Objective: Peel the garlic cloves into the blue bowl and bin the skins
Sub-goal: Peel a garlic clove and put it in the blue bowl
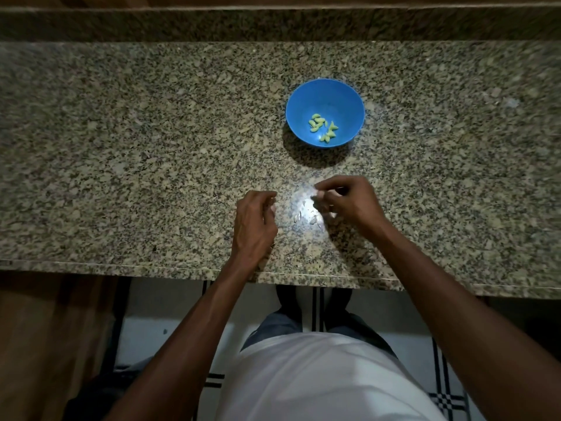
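We note the blue bowl [324, 112] standing on the granite counter [121, 147], beyond the hands and slightly right of centre, with about a dozen peeled cloves [323, 129] lying loose in its bottom; they read yellow-green under this light. We judge the peeling largely done or well advanced, since no whole bulb or heap of unpeeled cloves shows anywhere on the counter. The right hand [349, 199] hangs just above the counter with its fingertips [318, 196] drawn together on a small pale piece, which may be a skin or a last clove; the blur there keeps us from telling which. The left hand [255, 223] rests near the front of the counter with its fingers curled inward; whether it holds anything we cannot tell, as the palm faces away. Between the hands, in the bright glare patch, lie a few thin pale skins [306, 215], flat on the stone. These remain to be gathered and binned, and no bin is in view, so that step is wholly ahead. For room: the bowl sits well apart from both hands, with bare stone on all sides of it. The counter's front edge [151, 264] runs just under the left wrist, so skins swept toward the body could slip off onto the tiled floor [170, 305]. A raised granite backsplash [273, 25] bounds the far side.
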The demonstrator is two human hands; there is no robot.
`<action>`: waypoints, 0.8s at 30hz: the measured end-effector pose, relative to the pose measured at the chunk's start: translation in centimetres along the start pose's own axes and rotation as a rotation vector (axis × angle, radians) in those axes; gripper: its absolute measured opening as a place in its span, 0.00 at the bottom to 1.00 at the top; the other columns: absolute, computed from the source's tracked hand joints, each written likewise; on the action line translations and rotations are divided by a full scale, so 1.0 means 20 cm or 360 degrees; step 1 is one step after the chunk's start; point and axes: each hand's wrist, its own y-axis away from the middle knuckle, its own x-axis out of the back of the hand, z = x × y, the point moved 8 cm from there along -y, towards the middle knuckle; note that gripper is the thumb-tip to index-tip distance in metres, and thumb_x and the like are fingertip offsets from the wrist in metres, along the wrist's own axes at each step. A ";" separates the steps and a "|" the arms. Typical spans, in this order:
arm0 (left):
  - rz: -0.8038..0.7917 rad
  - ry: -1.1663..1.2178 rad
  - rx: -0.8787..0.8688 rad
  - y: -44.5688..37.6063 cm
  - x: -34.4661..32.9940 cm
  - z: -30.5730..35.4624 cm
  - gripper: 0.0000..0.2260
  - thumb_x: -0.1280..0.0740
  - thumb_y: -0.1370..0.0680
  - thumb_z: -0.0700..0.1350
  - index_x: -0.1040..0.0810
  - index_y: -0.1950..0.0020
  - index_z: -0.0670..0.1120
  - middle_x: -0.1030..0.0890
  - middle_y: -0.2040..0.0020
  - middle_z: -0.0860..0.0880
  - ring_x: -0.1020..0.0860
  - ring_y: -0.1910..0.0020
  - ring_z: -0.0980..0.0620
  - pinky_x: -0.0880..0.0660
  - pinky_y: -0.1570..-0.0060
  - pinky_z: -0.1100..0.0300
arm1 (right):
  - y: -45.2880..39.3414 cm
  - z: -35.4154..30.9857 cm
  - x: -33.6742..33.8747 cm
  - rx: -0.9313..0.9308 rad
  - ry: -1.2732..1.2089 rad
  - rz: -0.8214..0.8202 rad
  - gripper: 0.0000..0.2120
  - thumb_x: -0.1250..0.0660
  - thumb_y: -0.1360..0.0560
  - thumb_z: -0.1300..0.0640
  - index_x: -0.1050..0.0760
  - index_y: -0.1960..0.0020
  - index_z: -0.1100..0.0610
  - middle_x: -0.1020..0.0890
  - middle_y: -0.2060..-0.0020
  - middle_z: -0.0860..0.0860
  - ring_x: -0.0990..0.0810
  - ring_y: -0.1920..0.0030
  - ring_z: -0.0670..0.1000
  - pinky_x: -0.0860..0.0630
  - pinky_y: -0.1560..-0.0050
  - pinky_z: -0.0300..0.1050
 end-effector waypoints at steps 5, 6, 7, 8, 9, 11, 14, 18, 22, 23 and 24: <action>-0.0017 0.0023 -0.0081 -0.02 -0.04 0.03 0.15 0.36 0.20 0.35 0.20 0.35 0.44 0.21 0.42 0.47 0.24 0.40 0.47 0.23 0.39 0.47 | 0.05 0.06 0.20 -0.0073 0.0011 0.0235 0.07 0.26 0.22 0.64 0.13 0.46 0.56 0.13 0.51 0.47 0.16 0.56 0.33 0.22 0.61 0.28; -0.0033 -0.0001 -0.0088 -0.02 -0.05 0.04 0.15 0.37 0.20 0.34 0.20 0.35 0.43 0.22 0.41 0.47 0.24 0.40 0.48 0.24 0.38 0.49 | 0.07 0.06 0.20 -0.0080 0.0106 0.0244 0.07 0.27 0.22 0.65 0.13 0.46 0.58 0.14 0.52 0.48 0.17 0.59 0.30 0.25 0.62 0.25; -0.0055 -0.0024 -0.0094 -0.02 -0.07 0.05 0.16 0.37 0.20 0.34 0.20 0.35 0.43 0.22 0.41 0.47 0.26 0.39 0.48 0.26 0.38 0.51 | 0.10 0.06 0.18 -0.0064 0.0204 0.0261 0.07 0.28 0.21 0.66 0.13 0.47 0.61 0.14 0.54 0.51 0.17 0.62 0.32 0.25 0.62 0.25; -0.0081 -0.0046 -0.0096 -0.02 -0.09 0.05 0.16 0.37 0.20 0.34 0.21 0.35 0.43 0.22 0.41 0.46 0.26 0.39 0.48 0.27 0.39 0.54 | 0.12 0.05 0.16 -0.0008 0.0312 0.0275 0.08 0.30 0.22 0.68 0.13 0.49 0.63 0.13 0.56 0.54 0.16 0.64 0.37 0.22 0.62 0.31; -0.0108 -0.0070 -0.0105 -0.01 -0.10 0.06 0.16 0.37 0.20 0.34 0.21 0.34 0.43 0.23 0.41 0.46 0.27 0.38 0.47 0.29 0.40 0.57 | 0.14 0.04 0.11 0.0075 0.0415 0.0275 0.09 0.33 0.24 0.71 0.13 0.54 0.65 0.13 0.59 0.58 0.16 0.65 0.45 0.18 0.62 0.41; -0.0165 -0.0100 -0.0138 0.01 -0.14 0.07 0.15 0.37 0.19 0.34 0.20 0.34 0.43 0.23 0.41 0.47 0.28 0.38 0.48 0.32 0.41 0.61 | 0.17 0.04 -0.01 0.0219 0.0611 0.0220 0.07 0.34 0.28 0.75 0.18 0.61 0.70 0.18 0.64 0.66 0.19 0.65 0.60 0.19 0.62 0.59; -0.0236 -0.0067 -0.0179 0.03 -0.17 0.10 0.15 0.38 0.18 0.35 0.20 0.34 0.43 0.24 0.40 0.48 0.29 0.38 0.49 0.32 0.42 0.61 | 0.21 0.04 -0.17 0.0326 0.0711 0.0061 0.07 0.33 0.29 0.76 0.19 0.61 0.68 0.22 0.62 0.64 0.20 0.62 0.59 0.20 0.60 0.63; -0.0183 -0.0029 -0.0165 0.02 -0.15 0.10 0.15 0.38 0.19 0.33 0.19 0.36 0.42 0.23 0.41 0.48 0.27 0.39 0.49 0.33 0.42 0.64 | 0.20 0.02 -0.08 0.0216 0.0415 0.0142 0.10 0.33 0.21 0.70 0.13 0.49 0.64 0.14 0.52 0.59 0.15 0.56 0.52 0.15 0.55 0.48; -0.0157 -0.0108 -0.0115 -0.02 -0.11 0.06 0.18 0.38 0.21 0.31 0.20 0.34 0.41 0.24 0.39 0.46 0.29 0.37 0.48 0.30 0.39 0.58 | 0.12 0.00 0.06 0.0236 0.0538 0.0252 0.09 0.33 0.22 0.70 0.14 0.53 0.66 0.16 0.58 0.62 0.16 0.61 0.57 0.16 0.59 0.51; -0.0202 -0.0150 -0.0130 -0.02 -0.12 0.05 0.18 0.37 0.21 0.32 0.21 0.33 0.41 0.24 0.38 0.45 0.30 0.36 0.47 0.30 0.39 0.57 | 0.10 -0.01 0.04 0.0279 0.0628 0.0223 0.08 0.33 0.24 0.72 0.16 0.57 0.68 0.18 0.61 0.65 0.18 0.62 0.61 0.19 0.59 0.55; -0.0259 -0.0183 -0.0164 -0.02 -0.14 0.05 0.18 0.35 0.21 0.34 0.22 0.31 0.42 0.26 0.37 0.45 0.31 0.35 0.47 0.30 0.39 0.57 | 0.09 -0.02 0.00 0.0305 0.0726 0.0166 0.06 0.33 0.27 0.74 0.18 0.59 0.69 0.20 0.62 0.66 0.20 0.62 0.63 0.21 0.59 0.57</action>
